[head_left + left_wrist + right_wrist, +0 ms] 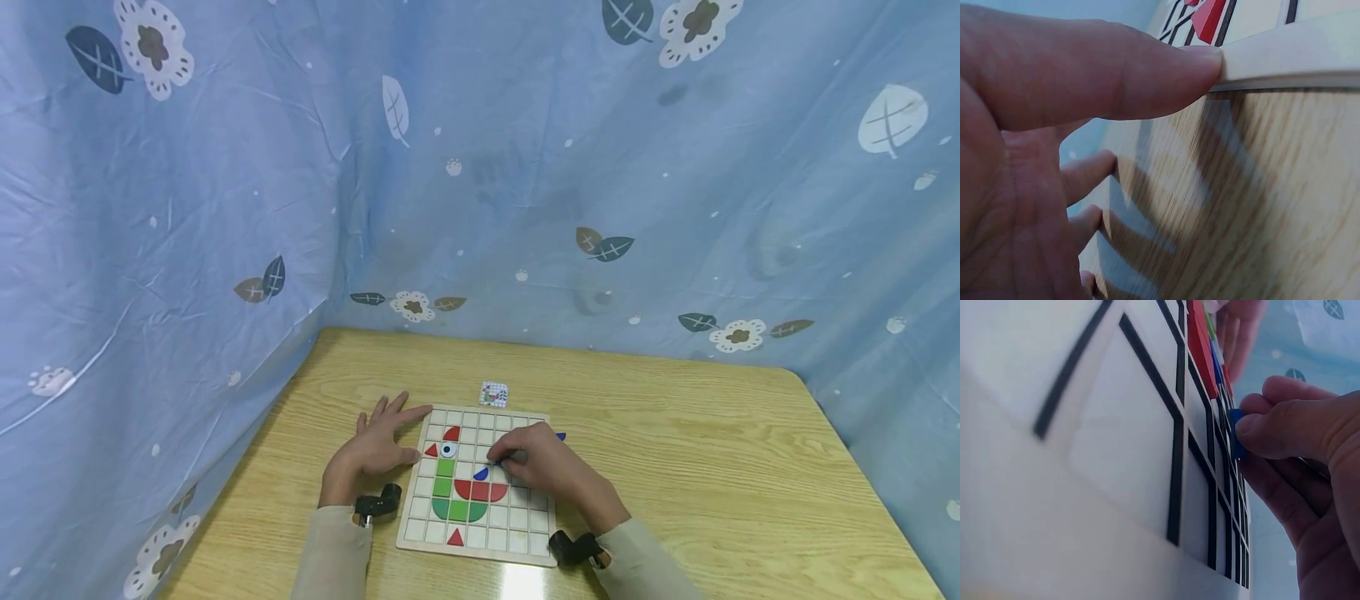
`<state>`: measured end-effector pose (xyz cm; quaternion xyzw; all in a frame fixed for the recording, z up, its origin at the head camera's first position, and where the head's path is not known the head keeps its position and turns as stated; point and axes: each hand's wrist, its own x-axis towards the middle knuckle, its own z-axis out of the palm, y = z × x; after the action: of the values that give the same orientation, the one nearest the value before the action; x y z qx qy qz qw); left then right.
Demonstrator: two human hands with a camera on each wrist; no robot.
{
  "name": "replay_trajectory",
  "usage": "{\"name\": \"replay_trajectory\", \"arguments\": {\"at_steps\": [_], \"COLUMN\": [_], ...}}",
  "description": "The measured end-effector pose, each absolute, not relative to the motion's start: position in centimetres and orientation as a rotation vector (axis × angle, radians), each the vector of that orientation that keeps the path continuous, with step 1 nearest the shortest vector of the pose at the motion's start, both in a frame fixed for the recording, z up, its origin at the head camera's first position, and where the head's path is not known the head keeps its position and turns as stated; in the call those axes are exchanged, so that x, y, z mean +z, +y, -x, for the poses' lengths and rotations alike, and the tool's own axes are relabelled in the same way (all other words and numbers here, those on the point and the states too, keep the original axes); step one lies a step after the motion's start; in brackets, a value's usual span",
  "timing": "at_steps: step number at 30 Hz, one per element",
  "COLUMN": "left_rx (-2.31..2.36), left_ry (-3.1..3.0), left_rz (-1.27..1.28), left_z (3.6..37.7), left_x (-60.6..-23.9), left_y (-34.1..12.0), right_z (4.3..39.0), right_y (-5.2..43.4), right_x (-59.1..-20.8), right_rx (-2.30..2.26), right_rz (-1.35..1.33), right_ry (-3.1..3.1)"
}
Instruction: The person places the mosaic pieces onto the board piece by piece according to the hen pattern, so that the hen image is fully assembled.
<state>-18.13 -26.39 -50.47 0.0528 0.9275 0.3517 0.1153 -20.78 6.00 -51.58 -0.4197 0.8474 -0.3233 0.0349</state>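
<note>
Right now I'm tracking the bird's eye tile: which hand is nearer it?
Left. The left hand lies at the board's left edge beside the eye tile; the right hand is farther right.

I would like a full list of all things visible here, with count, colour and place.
Wooden grid board: one, pale with dark lines, on the table near the person.
Puzzle pieces on the board: several; red, green, blue, one white eye piece.
Small blue piece: one, pinched over the board.
Small pattern card: one, white, behind the board.
Wooden table: one, light.
Flowered cloth: blue, behind.
Left hand: flat, thumb against the board's edge.
Right hand: pinching the blue piece.
</note>
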Motion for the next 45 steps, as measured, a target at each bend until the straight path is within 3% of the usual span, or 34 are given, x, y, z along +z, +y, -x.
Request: {"name": "replay_trajectory", "arguments": {"at_steps": [28, 45], "left_rx": [1.034, 1.014], "left_ry": [2.72, 2.709], "left_rz": [-0.169, -0.17], "left_z": [18.0, 18.1], "left_x": [-50.3, -50.5], "left_y": [-26.4, -26.5], "right_z": [21.2, 20.8], "right_y": [8.3, 6.8], "right_x": [-51.5, -50.8], "right_rx": [-0.97, -1.039], "right_rz": [1.271, 1.37], "right_ry": [2.639, 2.611]}}
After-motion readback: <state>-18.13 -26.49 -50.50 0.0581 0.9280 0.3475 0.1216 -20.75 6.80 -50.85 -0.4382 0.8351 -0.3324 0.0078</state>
